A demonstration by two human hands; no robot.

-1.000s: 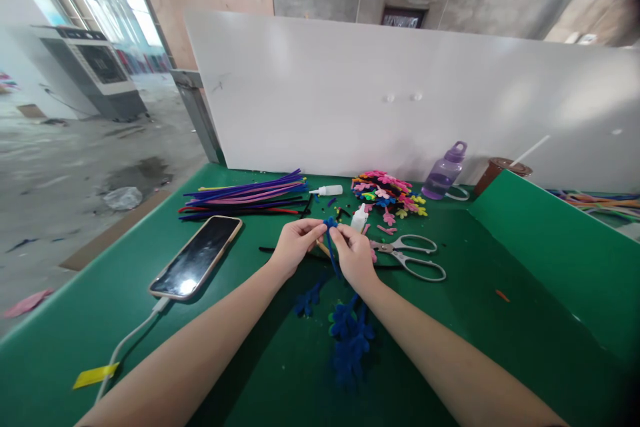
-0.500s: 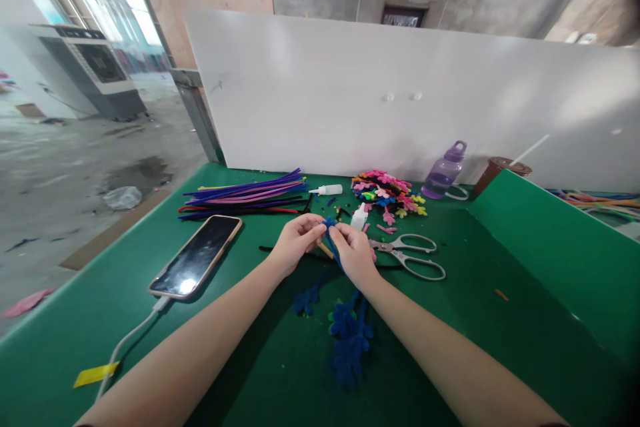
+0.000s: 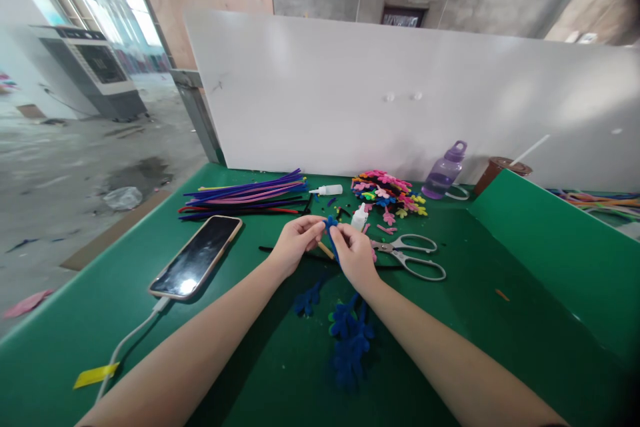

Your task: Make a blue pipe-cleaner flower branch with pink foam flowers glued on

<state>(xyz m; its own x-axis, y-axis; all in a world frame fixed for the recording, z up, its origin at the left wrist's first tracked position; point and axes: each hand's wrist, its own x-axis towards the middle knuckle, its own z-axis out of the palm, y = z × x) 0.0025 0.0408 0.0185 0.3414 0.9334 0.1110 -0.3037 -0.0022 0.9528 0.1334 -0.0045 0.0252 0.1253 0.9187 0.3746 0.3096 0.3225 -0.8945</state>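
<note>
Between my hands is a small blue fuzzy piece [image 3: 331,221] with a stem hanging down. My left hand [image 3: 299,240] pinches its left side, fingertips pressed together. My right hand [image 3: 354,250] pinches it from the right, just below the top. Nearer me on the green table lie a small blue fuzzy piece [image 3: 307,299] and a larger blue fuzzy bunch [image 3: 351,343]. A white glue bottle [image 3: 359,217] stands right behind my right hand, and grey-handled scissors [image 3: 415,257] lie to its right.
Coloured fuzzy stems [image 3: 245,197], another glue bottle [image 3: 330,189] and a multicoloured pile [image 3: 385,192] lie at the back. A phone [image 3: 197,257] with a cable is at left. A purple bottle [image 3: 443,173], brown cup [image 3: 495,172] and green divider [image 3: 555,247] are at right.
The blue piece has turned slightly between my fingertips. Both hands stay in almost the same place.
</note>
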